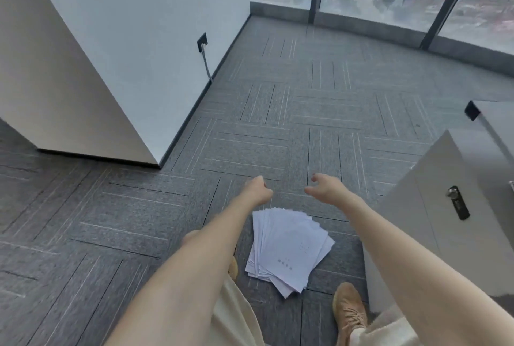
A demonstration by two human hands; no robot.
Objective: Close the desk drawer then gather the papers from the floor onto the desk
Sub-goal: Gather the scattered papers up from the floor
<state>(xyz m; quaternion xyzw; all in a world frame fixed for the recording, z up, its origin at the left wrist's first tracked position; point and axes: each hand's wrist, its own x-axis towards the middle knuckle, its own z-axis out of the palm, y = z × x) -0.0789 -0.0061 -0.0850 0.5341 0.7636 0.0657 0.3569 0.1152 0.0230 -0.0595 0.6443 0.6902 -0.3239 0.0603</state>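
Down on the grey striped carpet-tile floor (250, 128), a fanned stack of white printed paper sheets (289, 251) is lying at about six o'clock from the middle of the view, between the person's two bare forearms. Nothing is touching the sheets; they are overlapping one another like a spread hand of cards, with faint dark print showing on the top sheet.

Both arms are reaching forward above the papers. The left hand (257, 190) is hovering just past the far edge of the stack, its fingers curled loosely inward and gripping nothing. The right hand (324, 188) is hanging beside it toward three o'clock, fingers parted and bent downward, also empty. The two hands are near each other but apart.

At four o'clock a light grey metal drawer cabinet (434, 220) is standing on the carpet, with a black lock plate and silver keyhole (457, 204) on its front face. I cannot tell whether its drawer is fully shut, and nothing of its inside is showing. Behind it, at three o'clock, a pale grey desk top with a black corner fitting (492, 120) is poking into view.

A tan lace-up shoe (350, 311) is planted at five o'clock, just beside the papers' near corner. At ten o'clock a white wall column (116, 48) is rising, carrying a black socket with a grey cable (202, 41).
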